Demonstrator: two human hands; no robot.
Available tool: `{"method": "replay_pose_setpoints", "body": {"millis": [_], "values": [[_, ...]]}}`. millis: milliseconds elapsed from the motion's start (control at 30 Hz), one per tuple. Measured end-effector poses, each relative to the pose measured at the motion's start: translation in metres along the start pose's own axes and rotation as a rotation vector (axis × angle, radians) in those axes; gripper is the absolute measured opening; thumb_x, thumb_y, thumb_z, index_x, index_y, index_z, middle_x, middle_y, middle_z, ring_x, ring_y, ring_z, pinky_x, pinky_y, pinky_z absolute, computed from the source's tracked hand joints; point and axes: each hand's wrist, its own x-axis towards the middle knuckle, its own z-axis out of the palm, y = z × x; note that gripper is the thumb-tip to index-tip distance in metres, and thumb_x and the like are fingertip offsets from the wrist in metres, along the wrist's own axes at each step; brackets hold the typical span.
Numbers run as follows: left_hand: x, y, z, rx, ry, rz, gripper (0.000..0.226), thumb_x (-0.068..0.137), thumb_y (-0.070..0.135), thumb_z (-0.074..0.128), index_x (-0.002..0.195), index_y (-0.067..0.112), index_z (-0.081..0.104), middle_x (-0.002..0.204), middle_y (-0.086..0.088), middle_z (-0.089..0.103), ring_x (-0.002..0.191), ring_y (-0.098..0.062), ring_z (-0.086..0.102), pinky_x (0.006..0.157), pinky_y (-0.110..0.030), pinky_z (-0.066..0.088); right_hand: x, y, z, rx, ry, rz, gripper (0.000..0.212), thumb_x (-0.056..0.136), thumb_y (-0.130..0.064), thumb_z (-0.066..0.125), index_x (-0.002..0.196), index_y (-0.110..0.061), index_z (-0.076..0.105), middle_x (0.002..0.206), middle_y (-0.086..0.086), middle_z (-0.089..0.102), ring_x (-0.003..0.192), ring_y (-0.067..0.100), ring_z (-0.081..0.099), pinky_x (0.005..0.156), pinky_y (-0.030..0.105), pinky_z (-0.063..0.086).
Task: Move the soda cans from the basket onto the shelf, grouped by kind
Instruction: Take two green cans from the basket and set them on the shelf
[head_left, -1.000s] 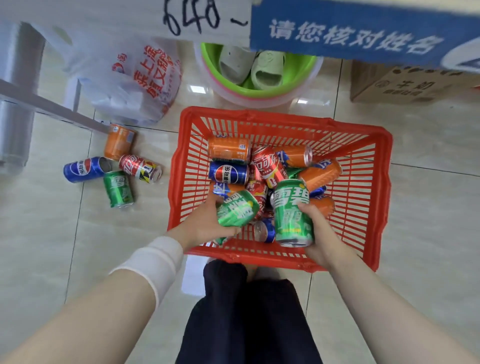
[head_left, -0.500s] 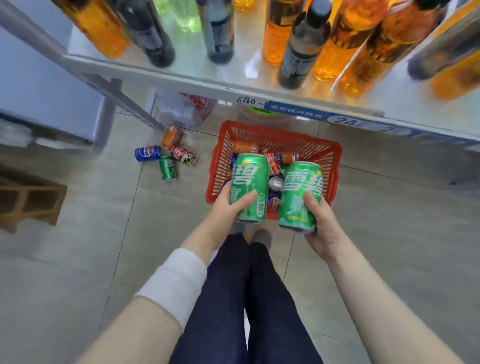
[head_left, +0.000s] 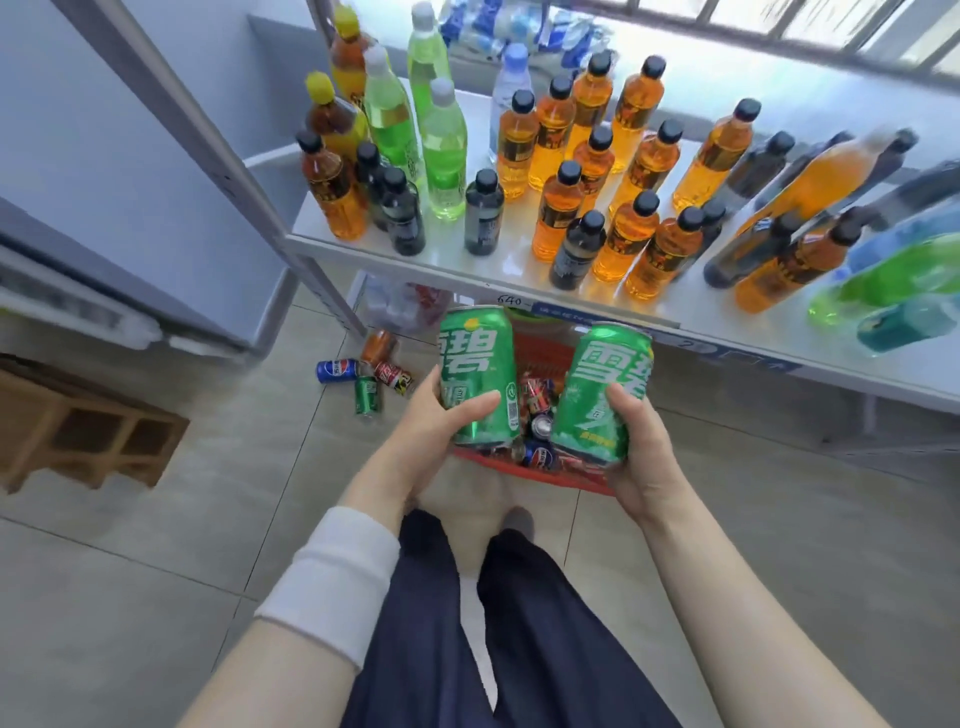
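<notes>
My left hand (head_left: 434, 426) grips one green soda can (head_left: 475, 371) upright. My right hand (head_left: 636, 441) grips a second green soda can (head_left: 600, 392), tilted slightly right. Both cans hang above the red basket (head_left: 582, 480), which sits on the floor below them and is mostly hidden; several red, blue and orange cans (head_left: 540, 410) show between the two held cans. The white shelf (head_left: 519, 270) stands just beyond and above the cans, its front edge close to their tops.
Many orange, dark and green drink bottles (head_left: 613, 171) crowd the shelf. Several loose cans (head_left: 363, 374) lie on the floor left of the basket, near the shelf's metal post (head_left: 260, 171). A wooden crate (head_left: 78, 431) stands at the far left. My dark-trousered legs (head_left: 493, 623) are below.
Both hands have lifted the green cans out of the basket and raised them toward the shelf. My view has tilted up, so the shelf top and its bottles now show.
</notes>
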Motion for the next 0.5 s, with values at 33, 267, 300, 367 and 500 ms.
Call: {"method": "replay_pose_setpoints", "body": {"millis": [33,267,300,367,500], "values": [[-0.004,0.011,-0.004,0.009,0.007,0.017,0.075,0.053,0.037,0.08,0.121,0.02,0.051,0.114,-0.007,0.067,0.106,-0.026,0.064,0.097,-0.049,0.046,-0.004,-0.006,0.01,0.001,-0.001,-0.017,0.107,0.038,-0.054,0.085,0.126,-0.004,0.05,0.116,0.018,0.062,0.098,0.031,0.064,0.074,0.04,0.056],[-0.041,0.084,-0.053,-0.007,-0.044,0.155,0.074,0.057,0.04,0.078,0.122,0.017,0.051,0.115,-0.009,0.066,0.108,-0.028,0.062,0.097,-0.05,0.045,-0.028,-0.037,0.094,0.039,-0.087,-0.106,0.097,0.033,-0.055,0.088,0.114,-0.01,0.057,0.098,0.006,0.07,0.085,0.02,0.068,0.067,0.035,0.057],[-0.047,0.094,-0.06,-0.002,-0.062,0.169,0.079,0.057,0.042,0.079,0.124,0.014,0.05,0.117,-0.011,0.065,0.109,-0.029,0.062,0.098,-0.052,0.044,-0.032,-0.04,0.109,0.023,-0.1,-0.133,0.095,0.032,-0.055,0.089,0.11,-0.011,0.057,0.094,0.005,0.071,0.083,0.019,0.069,0.066,0.034,0.057],[-0.058,0.111,-0.075,0.001,-0.098,0.181,0.092,0.051,0.051,0.084,0.126,0.011,0.048,0.119,-0.013,0.064,0.11,-0.029,0.061,0.097,-0.049,0.045,-0.04,-0.045,0.136,-0.016,-0.125,-0.191,0.09,0.034,-0.053,0.089,0.108,-0.012,0.057,0.09,0.003,0.072,0.082,0.018,0.069,0.066,0.032,0.056],[-0.074,0.136,-0.105,0.003,-0.169,0.205,0.075,0.053,0.037,0.082,0.118,0.015,0.051,0.11,-0.009,0.067,0.102,-0.024,0.065,0.088,-0.038,0.052,-0.05,-0.05,0.18,-0.094,-0.111,-0.272,0.098,0.038,-0.051,0.088,0.119,-0.008,0.054,0.105,0.01,0.068,0.093,0.025,0.067,0.07,0.037,0.056]]}}
